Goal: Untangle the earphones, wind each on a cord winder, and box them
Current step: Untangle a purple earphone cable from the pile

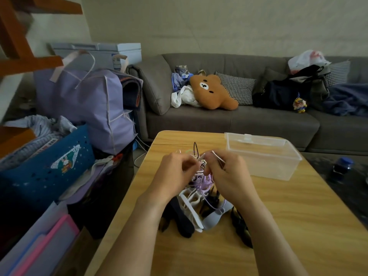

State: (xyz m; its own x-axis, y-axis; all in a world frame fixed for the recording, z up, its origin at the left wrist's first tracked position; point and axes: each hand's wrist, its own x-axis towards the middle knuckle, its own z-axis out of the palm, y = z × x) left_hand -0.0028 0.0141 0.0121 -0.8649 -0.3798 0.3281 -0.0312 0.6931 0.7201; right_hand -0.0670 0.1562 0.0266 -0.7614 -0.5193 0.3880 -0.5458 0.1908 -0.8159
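A knot of earphone cords in white, lilac and black hangs between my hands above the wooden table. My left hand pinches a white strand at the top of the knot. My right hand pinches another white strand just beside it. Under my wrists lie several cord winders, white, lilac and black, partly hidden by my arms. A clear plastic box stands open at the table's far right.
A grey sofa with a bear cushion, pillows and bags runs behind the table. Bags, a blue basket and folders crowd the floor to the left. A dark bottle stands on the right.
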